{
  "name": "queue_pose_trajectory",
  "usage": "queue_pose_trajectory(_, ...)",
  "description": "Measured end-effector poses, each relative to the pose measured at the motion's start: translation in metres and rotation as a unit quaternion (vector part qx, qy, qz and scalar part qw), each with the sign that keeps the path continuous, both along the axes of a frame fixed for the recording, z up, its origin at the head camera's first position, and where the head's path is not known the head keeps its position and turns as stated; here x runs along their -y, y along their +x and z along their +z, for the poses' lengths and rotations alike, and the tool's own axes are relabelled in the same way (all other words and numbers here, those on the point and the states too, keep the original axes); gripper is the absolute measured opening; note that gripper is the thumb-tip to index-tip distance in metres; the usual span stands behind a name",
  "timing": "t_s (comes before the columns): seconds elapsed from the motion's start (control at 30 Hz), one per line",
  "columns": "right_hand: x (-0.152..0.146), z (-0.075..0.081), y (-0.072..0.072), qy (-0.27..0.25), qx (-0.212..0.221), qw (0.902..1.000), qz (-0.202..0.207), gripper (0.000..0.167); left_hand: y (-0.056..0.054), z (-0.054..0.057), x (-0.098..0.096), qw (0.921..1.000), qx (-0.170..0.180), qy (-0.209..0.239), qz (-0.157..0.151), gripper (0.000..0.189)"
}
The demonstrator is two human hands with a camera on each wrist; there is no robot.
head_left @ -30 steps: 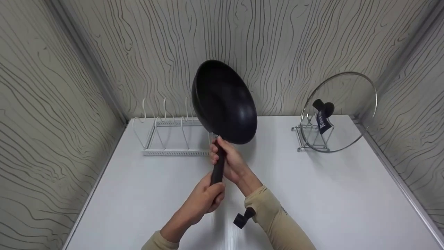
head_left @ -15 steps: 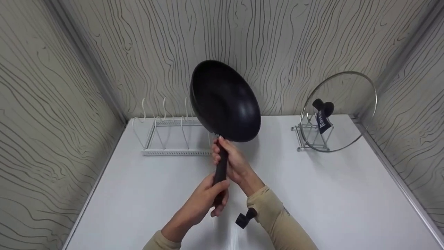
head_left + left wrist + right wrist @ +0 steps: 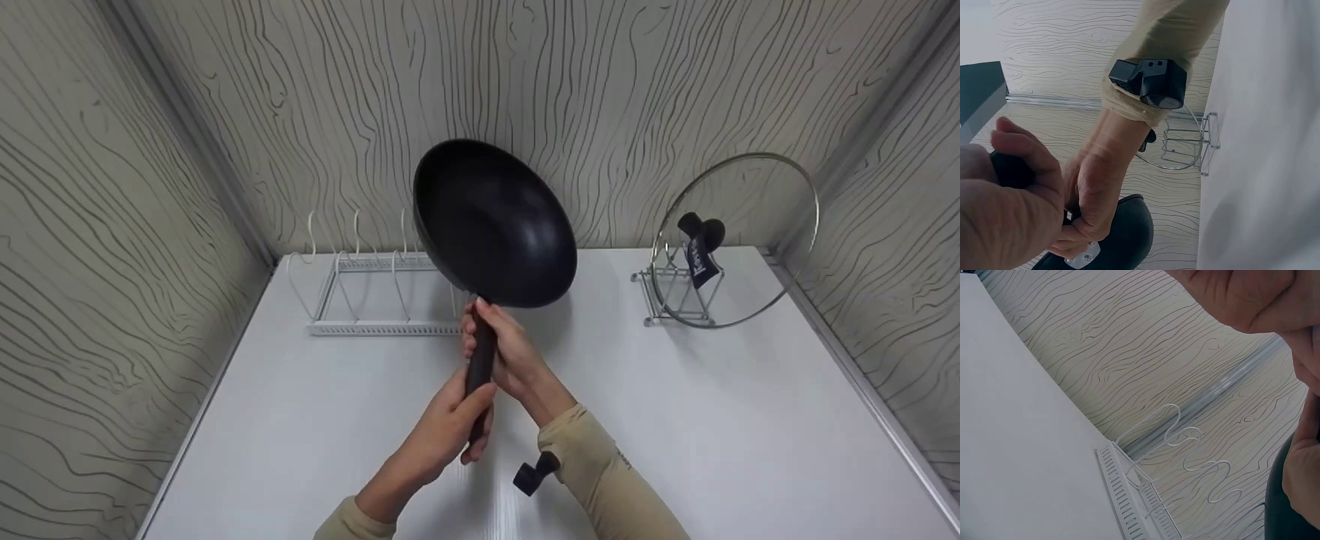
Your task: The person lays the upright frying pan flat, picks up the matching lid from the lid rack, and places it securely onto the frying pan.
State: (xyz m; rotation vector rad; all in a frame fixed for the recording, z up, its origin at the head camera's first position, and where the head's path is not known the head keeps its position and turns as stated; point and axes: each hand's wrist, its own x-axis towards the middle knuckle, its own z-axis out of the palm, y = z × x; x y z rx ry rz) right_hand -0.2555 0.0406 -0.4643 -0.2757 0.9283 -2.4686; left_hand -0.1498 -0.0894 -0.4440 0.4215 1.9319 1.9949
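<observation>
A deep black frying pan [image 3: 495,225] is held up in the head view, its dark inside facing me and its bowl tilted to the right. My right hand [image 3: 514,356] grips the handle close to the bowl, thumb along the top. Lower down, my left hand [image 3: 446,424] holds the rear part of the black handle [image 3: 481,367], its thumb laid across it. In the left wrist view both hands show on the handle, and a metal bracket [image 3: 1082,256] joins it to the pan. The pan overlaps the right end of a white dish rack [image 3: 375,328] in the head view.
A glass lid [image 3: 757,225] with a black knob stands upright in a small wire stand [image 3: 679,296] at the back right. The white table [image 3: 735,420] meets patterned walls on three sides. A black device [image 3: 534,474] sits on my right wrist.
The pan has swung slightly to the right and its inside faces me more. Both hands have shifted a little right with the handle. The rack, lid and stand have stayed put.
</observation>
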Motion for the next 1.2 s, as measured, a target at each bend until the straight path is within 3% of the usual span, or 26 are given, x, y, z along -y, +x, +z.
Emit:
queue_pose_trajectory(0.13,0.0005,-0.0035,-0.0028,-0.003,0.003,1.0000,-0.005,0.020,-0.0003,0.0002,-0.0004,0.9998,-0.016,-0.005,0.005,0.022)
queue_pose_trajectory(0.37,-0.0011,-0.0050,-0.0090,-0.037,0.023,0.9990,0.007,0.028,0.0000,-0.0010,-0.0035,0.9999,-0.012,0.001,-0.005,0.023)
queue_pose_trajectory(0.63,-0.0012,-0.0042,-0.0078,-0.008,0.025,0.9996,-0.007,0.031,0.0006,-0.0050,-0.0036,0.9999,-0.009,0.001,-0.006,0.024)
queue_pose_trajectory(0.93,-0.0029,-0.0037,-0.0073,-0.004,0.016,0.9998,-0.015,0.031,-0.0006,-0.0065,-0.0042,0.9994,0.015,0.029,-0.013,0.030)
queue_pose_trajectory(1.2,-0.0046,-0.0045,-0.0074,0.051,0.031,0.9967,-0.055,0.029,-0.0025,-0.0058,-0.0036,0.9960,0.061,0.059,-0.030,0.034)
